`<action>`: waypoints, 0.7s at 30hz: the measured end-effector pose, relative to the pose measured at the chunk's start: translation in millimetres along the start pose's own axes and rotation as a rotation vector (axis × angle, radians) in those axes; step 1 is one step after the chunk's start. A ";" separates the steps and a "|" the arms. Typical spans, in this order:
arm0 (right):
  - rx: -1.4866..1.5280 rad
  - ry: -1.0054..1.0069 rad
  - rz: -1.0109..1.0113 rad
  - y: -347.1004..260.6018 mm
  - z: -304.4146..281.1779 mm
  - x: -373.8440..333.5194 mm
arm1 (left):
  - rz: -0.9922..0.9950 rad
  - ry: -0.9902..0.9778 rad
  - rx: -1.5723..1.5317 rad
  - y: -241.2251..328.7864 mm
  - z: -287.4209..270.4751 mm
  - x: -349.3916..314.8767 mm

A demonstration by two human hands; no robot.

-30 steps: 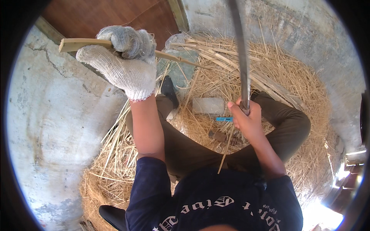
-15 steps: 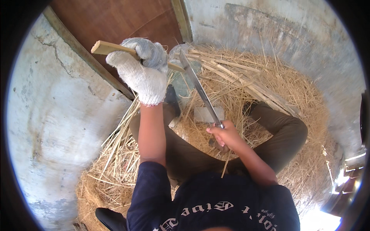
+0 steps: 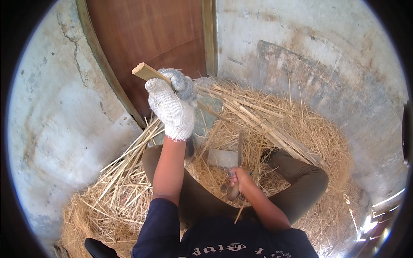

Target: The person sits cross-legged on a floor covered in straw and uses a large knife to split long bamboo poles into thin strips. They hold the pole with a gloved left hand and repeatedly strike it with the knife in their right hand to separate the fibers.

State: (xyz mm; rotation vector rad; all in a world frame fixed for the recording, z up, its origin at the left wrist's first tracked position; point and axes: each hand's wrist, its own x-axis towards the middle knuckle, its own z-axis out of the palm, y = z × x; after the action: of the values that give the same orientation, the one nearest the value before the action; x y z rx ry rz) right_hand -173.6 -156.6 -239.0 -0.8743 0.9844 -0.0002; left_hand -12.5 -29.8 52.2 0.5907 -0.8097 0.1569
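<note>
My left hand (image 3: 172, 103), in a white knitted work glove, is closed around a flat bamboo strip (image 3: 151, 74). The strip slants from upper left to lower right, and its cut end sticks out past the thumb. Beyond the glove its thinner far part (image 3: 211, 112) hangs over the straw. My bare right hand (image 3: 241, 179) grips the wooden handle of a long knife (image 3: 240, 148). Its narrow blade points away from me, apart from the strip. A pale rectangular block (image 3: 223, 158) lies between my legs, just left of the blade.
Fine shavings (image 3: 327, 155) cover the floor around me. Long split strips (image 3: 266, 122) lie in a bundle at the far right, and thinner ones (image 3: 129, 165) are heaped by my left knee. A brown door (image 3: 150, 38) stands ahead between worn plaster walls (image 3: 309, 51).
My right hand has drawn the knife down and away from the strip, turning the blade from a leftward slant to nearly straight ahead. The glove still holds the strip. The view has shifted.
</note>
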 end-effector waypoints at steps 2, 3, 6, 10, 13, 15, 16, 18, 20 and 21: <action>0.024 0.037 0.042 4.7 -15.5 7.0 | 0.067 -0.060 0.055 0.5 -1.8 6.1; 0.026 -0.007 -0.049 -1.2 -7.1 -5.8 | 0.103 -0.025 0.120 3.6 1.7 9.2; -0.003 -0.078 -0.373 -27.3 12.1 -51.8 | 0.195 0.089 0.242 25.0 24.2 14.0; 0.078 -0.217 -0.852 -29.1 18.5 -77.8 | 0.229 -0.003 0.246 34.6 14.6 9.1; -0.024 -0.229 -1.083 -7.5 9.4 -60.3 | 0.196 -0.149 0.129 25.6 6.8 1.8; -0.375 -0.015 -1.189 5.0 17.9 -50.0 | 0.082 -0.251 0.063 31.3 10.3 -4.4; -0.705 -0.011 -0.880 -3.4 19.4 -41.5 | 0.260 -0.086 0.185 16.1 24.8 -13.3; -0.704 -0.002 -0.836 -8.6 18.4 -47.0 | 0.162 0.198 0.248 11.0 38.1 -19.0; -0.601 -0.093 -0.692 -20.1 17.3 -56.5 | 0.116 0.297 0.230 13.5 42.0 -20.2; -0.497 -0.183 -0.554 -24.6 13.5 -64.3 | 0.116 0.215 0.224 15.3 39.9 -18.9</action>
State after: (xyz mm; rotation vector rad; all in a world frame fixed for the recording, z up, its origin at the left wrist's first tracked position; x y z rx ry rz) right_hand -192.1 -140.5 -173.3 -1.5565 0.5484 -0.1495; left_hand -56.2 -37.4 66.8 0.7244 -0.6211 0.4148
